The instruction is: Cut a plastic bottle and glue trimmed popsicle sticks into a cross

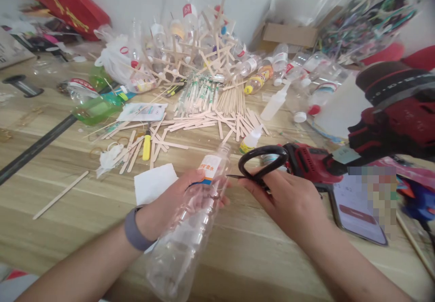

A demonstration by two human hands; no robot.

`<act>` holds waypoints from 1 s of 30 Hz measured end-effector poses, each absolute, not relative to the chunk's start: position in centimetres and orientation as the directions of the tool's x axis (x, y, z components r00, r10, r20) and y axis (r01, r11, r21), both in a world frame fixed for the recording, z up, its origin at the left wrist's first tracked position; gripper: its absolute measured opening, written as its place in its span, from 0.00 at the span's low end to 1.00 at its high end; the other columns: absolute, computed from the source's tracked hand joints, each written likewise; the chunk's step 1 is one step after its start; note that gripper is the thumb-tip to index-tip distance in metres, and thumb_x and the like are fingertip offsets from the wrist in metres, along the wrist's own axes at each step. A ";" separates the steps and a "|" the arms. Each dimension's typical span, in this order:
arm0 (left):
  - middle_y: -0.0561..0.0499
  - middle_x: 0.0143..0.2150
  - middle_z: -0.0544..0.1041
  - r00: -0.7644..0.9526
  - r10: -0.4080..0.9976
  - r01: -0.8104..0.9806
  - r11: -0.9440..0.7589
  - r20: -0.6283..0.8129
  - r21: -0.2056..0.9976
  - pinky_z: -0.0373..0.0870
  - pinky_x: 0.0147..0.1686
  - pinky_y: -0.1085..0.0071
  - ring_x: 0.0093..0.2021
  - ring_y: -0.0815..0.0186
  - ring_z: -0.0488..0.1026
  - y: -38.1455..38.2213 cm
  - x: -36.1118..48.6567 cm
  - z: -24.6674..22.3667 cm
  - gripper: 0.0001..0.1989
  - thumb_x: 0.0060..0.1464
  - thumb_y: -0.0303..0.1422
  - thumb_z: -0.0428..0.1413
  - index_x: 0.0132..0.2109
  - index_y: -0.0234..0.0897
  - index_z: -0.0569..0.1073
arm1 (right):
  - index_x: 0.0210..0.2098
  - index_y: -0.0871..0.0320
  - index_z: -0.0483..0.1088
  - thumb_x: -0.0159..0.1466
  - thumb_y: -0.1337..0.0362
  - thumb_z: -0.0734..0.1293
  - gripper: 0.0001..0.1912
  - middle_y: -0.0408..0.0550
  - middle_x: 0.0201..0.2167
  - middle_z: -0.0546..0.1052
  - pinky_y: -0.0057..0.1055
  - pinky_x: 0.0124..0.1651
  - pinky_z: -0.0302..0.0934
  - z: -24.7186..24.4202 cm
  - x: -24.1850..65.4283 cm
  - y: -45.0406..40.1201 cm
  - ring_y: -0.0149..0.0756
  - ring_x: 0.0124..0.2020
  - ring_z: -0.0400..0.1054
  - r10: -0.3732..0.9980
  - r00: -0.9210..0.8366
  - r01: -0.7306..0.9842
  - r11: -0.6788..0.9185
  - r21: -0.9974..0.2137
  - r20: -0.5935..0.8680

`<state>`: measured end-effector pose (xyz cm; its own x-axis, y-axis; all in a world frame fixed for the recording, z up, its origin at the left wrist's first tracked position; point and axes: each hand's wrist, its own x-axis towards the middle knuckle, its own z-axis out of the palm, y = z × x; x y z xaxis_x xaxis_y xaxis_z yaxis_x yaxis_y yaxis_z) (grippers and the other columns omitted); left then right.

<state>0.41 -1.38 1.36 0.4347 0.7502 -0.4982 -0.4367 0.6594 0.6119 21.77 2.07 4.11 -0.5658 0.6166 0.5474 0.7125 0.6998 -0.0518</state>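
Note:
My left hand [190,189] is wrapped round a clear plastic bottle [181,247], whose neck points away from me and whose base is toward me. A white, orange and blue label [210,167] shows near the neck. In my right hand [288,193] are scissors [263,159] with black handle loops. Their thin dark blade points left and meets the bottle's side just below the label; whether the tip is through the plastic I cannot tell. A white sheet of paper [154,183] lies partly behind my left hand.
A red and black power drill [312,161] and a phone [360,216] lie at the right. Wooden craft sticks [200,121], a yellow-handled screwdriver [147,146], a glue bottle [251,139] and a green bottle [97,109] sit further back. Several bottles line the wall.

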 end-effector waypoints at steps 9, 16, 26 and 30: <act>0.48 0.30 0.78 0.330 0.844 -0.457 0.535 -0.422 0.711 0.69 0.35 0.70 0.31 0.63 0.75 -1.7 1.4 2.8 0.16 0.49 0.42 0.61 0.42 0.35 0.75 | 0.27 0.59 0.69 0.73 0.49 0.51 0.28 0.43 0.14 0.70 0.28 0.19 0.46 3.6 21.2 1.5 0.30 0.14 0.65 0.641 -0.504 0.777 0.630 -0.021 0.579; 0.50 0.30 0.75 0.238 0.917 -0.402 0.394 -0.321 0.827 0.69 0.35 0.70 0.30 0.65 0.72 -1.9 1.6 2.7 0.16 0.49 0.44 0.63 0.37 0.36 0.73 | 0.25 0.59 0.68 0.72 0.48 0.51 0.29 0.43 0.12 0.69 0.27 0.18 0.43 2.5 20.6 1.1 0.31 0.12 0.63 0.703 -0.432 0.805 0.583 -0.111 0.565; 0.48 0.37 0.77 0.214 0.945 -0.367 0.312 -0.246 0.876 0.66 0.32 0.72 0.32 0.65 0.73 -2.0 1.4 2.2 0.18 0.51 0.43 0.61 0.44 0.37 0.73 | 0.24 0.56 0.67 0.69 0.46 0.56 0.25 0.42 0.12 0.69 0.26 0.18 0.47 2.4 20.3 0.9 0.31 0.12 0.60 0.875 -0.346 0.767 0.472 -0.435 0.340; 0.50 0.35 0.76 0.177 0.950 -0.354 0.305 -0.257 0.884 0.66 0.33 0.72 0.33 0.65 0.72 -2.1 1.6 2.2 0.17 0.50 0.44 0.62 0.42 0.38 0.73 | 0.21 0.54 0.62 0.66 0.48 0.60 0.23 0.41 0.13 0.70 0.26 0.17 0.48 2.6 20.1 0.9 0.29 0.12 0.60 0.927 -0.319 0.696 0.369 -0.616 0.195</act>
<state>1.55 -2.07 2.22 0.1772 0.9500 -0.2573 -0.3536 0.3054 0.8841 20.09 0.91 2.64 -0.3190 0.9274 0.1952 0.6960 0.3690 -0.6160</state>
